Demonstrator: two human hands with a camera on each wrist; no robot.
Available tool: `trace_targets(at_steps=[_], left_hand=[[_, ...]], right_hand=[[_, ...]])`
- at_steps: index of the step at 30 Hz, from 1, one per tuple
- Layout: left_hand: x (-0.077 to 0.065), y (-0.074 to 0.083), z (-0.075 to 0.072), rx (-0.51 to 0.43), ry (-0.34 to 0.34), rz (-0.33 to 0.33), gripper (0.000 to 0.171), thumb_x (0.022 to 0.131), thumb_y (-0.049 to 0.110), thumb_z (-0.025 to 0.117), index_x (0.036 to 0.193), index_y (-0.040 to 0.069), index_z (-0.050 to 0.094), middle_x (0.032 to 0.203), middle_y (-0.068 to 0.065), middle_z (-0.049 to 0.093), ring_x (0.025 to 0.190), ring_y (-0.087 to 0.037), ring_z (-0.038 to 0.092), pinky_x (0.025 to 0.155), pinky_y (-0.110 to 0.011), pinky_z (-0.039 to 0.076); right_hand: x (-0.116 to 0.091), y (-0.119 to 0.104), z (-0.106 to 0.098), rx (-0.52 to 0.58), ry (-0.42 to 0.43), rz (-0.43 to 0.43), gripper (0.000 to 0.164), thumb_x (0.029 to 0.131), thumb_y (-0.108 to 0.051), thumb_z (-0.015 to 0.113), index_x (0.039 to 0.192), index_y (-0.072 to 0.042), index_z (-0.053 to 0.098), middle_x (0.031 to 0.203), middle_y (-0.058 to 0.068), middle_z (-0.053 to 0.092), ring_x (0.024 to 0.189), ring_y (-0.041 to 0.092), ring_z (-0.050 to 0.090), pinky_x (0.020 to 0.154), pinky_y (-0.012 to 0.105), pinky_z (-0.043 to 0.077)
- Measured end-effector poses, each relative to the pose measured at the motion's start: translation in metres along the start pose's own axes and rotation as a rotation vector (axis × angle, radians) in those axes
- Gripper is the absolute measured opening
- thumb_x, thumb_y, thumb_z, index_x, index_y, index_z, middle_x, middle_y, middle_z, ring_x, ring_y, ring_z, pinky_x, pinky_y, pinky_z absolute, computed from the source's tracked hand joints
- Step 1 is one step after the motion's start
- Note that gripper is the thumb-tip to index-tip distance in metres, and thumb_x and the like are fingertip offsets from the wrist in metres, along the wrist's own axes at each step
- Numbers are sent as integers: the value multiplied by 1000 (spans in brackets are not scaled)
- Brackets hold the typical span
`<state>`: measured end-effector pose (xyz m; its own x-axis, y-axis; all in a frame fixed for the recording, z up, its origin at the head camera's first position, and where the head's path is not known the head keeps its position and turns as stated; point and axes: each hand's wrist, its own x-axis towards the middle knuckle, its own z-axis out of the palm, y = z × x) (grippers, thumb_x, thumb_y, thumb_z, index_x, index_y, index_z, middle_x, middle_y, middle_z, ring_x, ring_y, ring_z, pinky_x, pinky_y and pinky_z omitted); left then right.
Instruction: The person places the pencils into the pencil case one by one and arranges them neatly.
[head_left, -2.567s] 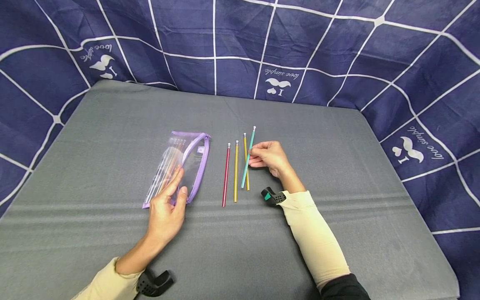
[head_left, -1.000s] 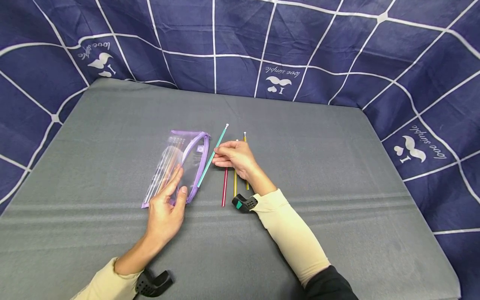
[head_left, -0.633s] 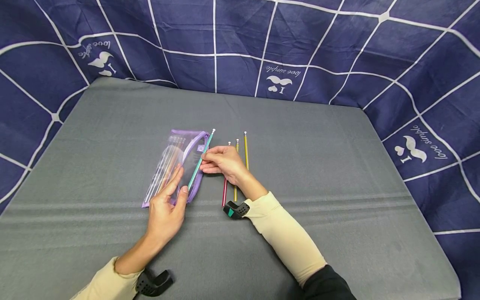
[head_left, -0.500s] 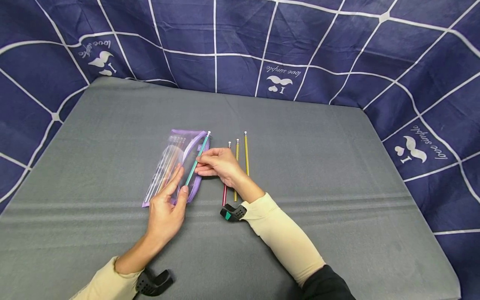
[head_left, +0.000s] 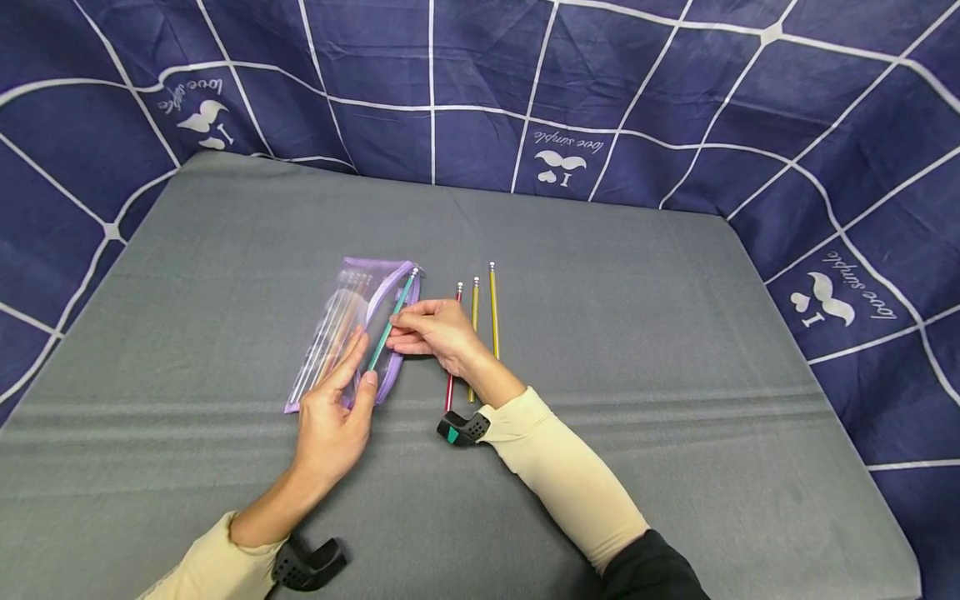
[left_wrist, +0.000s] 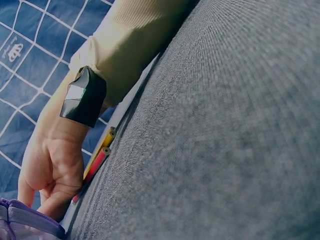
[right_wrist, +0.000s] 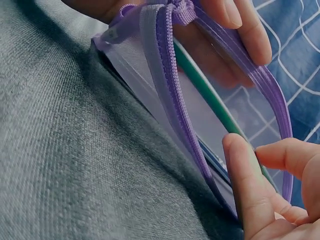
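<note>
Right fingers [right_wrist: 245, 172] tight round teal pencil [right_wrist: 214, 101]

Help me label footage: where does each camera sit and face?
Head: worn there, faces forward and down at the pouch; left hand and right hand show.
Left wrist: worn there, looks across the table; right hand and sleeve show.
Right wrist: worn there, looks into the pouch; both hands' fingers show.
Head and right wrist share the green pencil.

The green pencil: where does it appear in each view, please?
Head: green pencil left of centre, tilted, pinched by the right hand.
Left wrist: not visible.
Right wrist: green pencil right of centre, slanting between the edges of the pouch.
Shared landmark: the pouch, bottom left in the left wrist view.
</note>
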<state>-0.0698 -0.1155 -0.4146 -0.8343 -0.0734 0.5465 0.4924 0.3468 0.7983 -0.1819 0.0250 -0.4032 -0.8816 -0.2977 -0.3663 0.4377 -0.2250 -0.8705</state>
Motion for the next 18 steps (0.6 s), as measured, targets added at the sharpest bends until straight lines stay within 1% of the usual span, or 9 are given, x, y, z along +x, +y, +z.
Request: trace_targets(at_steps=[2, 3, 5, 7, 9, 11, 14, 18], left_hand=[[0, 0, 0, 1, 0, -2, 46, 87, -16, 60, 133, -11, 55, 139, -23, 53, 133, -18, 46, 112, -22, 33], [0, 0, -1, 3, 0, -3, 46, 87, -15, 60, 133, -11, 55, 139, -23, 53, 133, -18, 46, 112, -22, 32], [0, 0, -1, 8, 0, -3, 46, 87, -15, 60, 133, -10, 55, 139, -22, 53, 134, -19, 46, 112, -22, 32], [0, -1, -1, 11, 0, 1, 46, 88, -15, 59, 133, -10, 55, 140, -21, 53, 134, -22, 46, 113, -23, 33], [0, -1, -1, 13, -2, 2, 46, 88, -15, 59, 134, -10, 55, 140, -20, 53, 134, -25, 46, 113, -24, 33], [0, -1, -1, 13, -2, 4, 46, 88, -15, 58, 134, -10, 55, 140, -21, 53, 133, -27, 47, 113, -25, 33], [-1, -1, -1, 10, -4, 2, 46, 89, -16, 58, 134, -11, 54, 140, -21, 52, 133, -28, 46, 113, -24, 33], [-1, -1, -1, 9, -7, -1, 46, 89, -15, 58, 134, -11, 54, 140, -22, 52, 134, -26, 46, 113, -23, 32]], right_hand=[[0, 0, 2, -1, -3, -9, 5, 91, 11, 60, 92, 7, 64, 69, 13, 67, 60, 17, 69, 61, 26, 60], [0, 1, 3, -4, -4, -17, 6, 91, 11, 60, 96, 11, 65, 71, 14, 68, 61, 17, 70, 64, 27, 60], [-1, 1, 4, -15, -14, -31, 14, 91, 12, 60, 103, 17, 64, 77, 19, 70, 64, 18, 70, 69, 29, 60], [-2, 1, 6, -31, -34, -39, 21, 91, 13, 60, 110, 21, 62, 87, 27, 71, 67, 17, 71, 72, 30, 60], [-2, 1, 8, -42, -61, -42, 24, 91, 13, 59, 113, 22, 60, 97, 33, 68, 68, 17, 71, 74, 31, 60], [-3, 1, 8, -49, -85, -43, 25, 92, 13, 58, 115, 22, 59, 103, 37, 66, 68, 17, 71, 74, 30, 60], [-3, 0, 8, -59, -100, -47, 25, 93, 11, 58, 116, 22, 58, 103, 37, 65, 68, 16, 71, 73, 29, 60], [-4, 0, 8, -66, -104, -54, 25, 93, 10, 58, 115, 22, 58, 100, 34, 68, 68, 15, 71, 72, 28, 60]])
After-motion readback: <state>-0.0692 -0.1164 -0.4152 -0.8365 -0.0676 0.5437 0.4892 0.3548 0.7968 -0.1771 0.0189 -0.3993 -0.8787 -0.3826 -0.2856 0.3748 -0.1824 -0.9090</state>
